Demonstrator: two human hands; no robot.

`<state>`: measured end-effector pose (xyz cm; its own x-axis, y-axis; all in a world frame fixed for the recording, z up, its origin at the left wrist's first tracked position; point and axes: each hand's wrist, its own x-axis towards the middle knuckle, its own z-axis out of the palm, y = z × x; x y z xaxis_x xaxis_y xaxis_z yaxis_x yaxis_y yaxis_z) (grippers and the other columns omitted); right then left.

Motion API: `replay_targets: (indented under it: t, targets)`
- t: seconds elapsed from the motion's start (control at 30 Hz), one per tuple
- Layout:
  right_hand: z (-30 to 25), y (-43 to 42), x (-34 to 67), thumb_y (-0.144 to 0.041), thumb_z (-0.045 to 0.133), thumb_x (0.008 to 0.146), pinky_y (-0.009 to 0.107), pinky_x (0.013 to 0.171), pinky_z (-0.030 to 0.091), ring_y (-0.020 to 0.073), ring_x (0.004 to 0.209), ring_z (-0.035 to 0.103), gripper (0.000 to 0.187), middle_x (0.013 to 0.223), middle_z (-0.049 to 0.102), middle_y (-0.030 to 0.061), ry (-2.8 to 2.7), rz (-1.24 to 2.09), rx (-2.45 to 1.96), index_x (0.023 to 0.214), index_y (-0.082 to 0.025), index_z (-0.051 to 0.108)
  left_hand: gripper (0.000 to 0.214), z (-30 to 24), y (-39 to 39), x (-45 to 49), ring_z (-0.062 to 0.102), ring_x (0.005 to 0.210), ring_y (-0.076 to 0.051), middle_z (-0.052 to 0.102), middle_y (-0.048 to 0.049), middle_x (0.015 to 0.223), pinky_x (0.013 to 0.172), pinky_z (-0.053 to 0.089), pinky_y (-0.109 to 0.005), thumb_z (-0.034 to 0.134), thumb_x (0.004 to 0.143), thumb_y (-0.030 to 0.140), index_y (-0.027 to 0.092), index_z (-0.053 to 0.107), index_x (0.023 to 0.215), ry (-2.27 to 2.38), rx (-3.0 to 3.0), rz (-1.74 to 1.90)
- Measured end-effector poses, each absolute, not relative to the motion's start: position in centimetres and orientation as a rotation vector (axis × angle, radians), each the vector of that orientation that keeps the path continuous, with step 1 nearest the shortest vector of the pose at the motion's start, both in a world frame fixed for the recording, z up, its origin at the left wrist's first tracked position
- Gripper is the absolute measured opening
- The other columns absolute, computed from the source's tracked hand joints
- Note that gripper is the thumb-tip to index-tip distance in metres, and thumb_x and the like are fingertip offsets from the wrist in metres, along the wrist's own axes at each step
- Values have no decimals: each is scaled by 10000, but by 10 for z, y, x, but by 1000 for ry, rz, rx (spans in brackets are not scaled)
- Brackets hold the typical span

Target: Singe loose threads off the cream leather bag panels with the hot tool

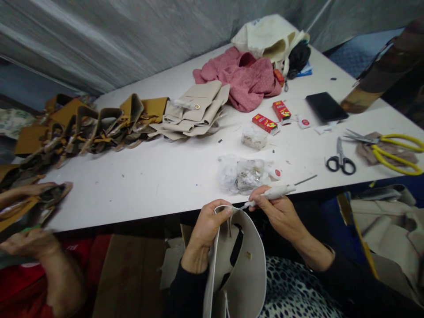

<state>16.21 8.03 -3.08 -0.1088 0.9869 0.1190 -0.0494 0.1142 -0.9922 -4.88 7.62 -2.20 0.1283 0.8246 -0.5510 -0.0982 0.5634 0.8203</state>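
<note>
My left hand (210, 223) is closed on the upper rim of a light beige bag (247, 269), thumb inside and fingers outside. The bag hangs mouth up over my lap, its inside facing me, with a small gold fitting and a white thread showing. In my right hand (280, 216) is a white-handled awl (276, 192), its thin tip at the rim beside my left thumb. A metal rod (306, 179) extends past the handle's other end. Just beyond my hands, a clear plastic bag (228, 174) wraps a greyish block (250, 176) on the table.
Black scissors (341, 161) and yellow-handled shears (380, 145) lie right on the white table (139, 185). Red boxes (264, 123), a black phone (326, 107), pink cloth (241, 79), stacked beige bag pieces (195, 110) and mustard bags (109, 121) lie beyond. A co-worker's hands (33, 243) are at left.
</note>
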Motion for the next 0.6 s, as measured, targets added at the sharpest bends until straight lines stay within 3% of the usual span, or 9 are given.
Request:
replay_targets:
  t: [0.37,0.6]
  targets:
    - [-36,79,160,-357,588,1039,280,749,519,155,745,660,214,772,683,-6,-1407,1234,-1038,915,-212,685,375,-22,75,-46,568,600,-127,672,-27,689,589,431,-235,925,647,409,139,721,808,1194,705,744]
    - [-43,80,158,-372,603,1027,285,756,529,159,749,662,220,767,682,-8,-1369,1288,-1017,899,-214,685,397,-26,74,-40,473,564,-101,589,10,627,550,353,-218,914,638,437,145,692,789,1228,741,778]
